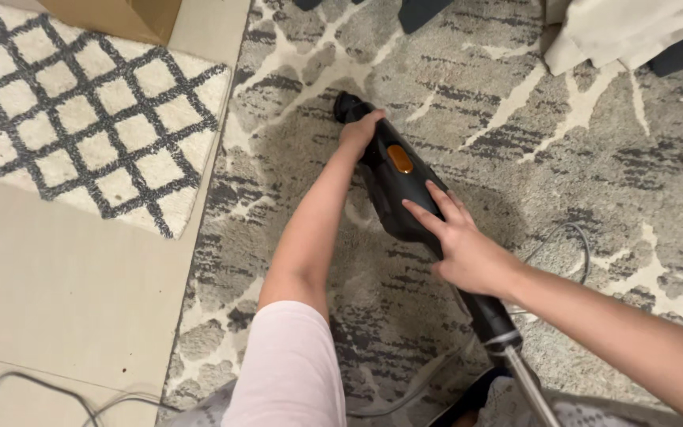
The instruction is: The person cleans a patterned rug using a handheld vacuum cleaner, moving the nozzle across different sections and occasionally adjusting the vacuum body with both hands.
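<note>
Grey patterned carpet (594, 158); white lattice rug (81, 111); cardboard box (120, 16); cable on tiles (41, 387).

Your left hand (360, 130) is extended forward, arm nearly straight, fingers curled downward in a grip. Your right hand (460, 241) lies nearer, fingers splayed flat.

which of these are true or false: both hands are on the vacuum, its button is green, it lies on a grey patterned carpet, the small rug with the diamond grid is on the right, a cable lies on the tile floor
1. Both hands are on the vacuum. True: the left hand grips its far end and the right hand rests on its body.
2. Its button is green. False: it is orange.
3. It lies on a grey patterned carpet. True.
4. The small rug with the diamond grid is on the right. False: it is on the left.
5. A cable lies on the tile floor. True.
</note>
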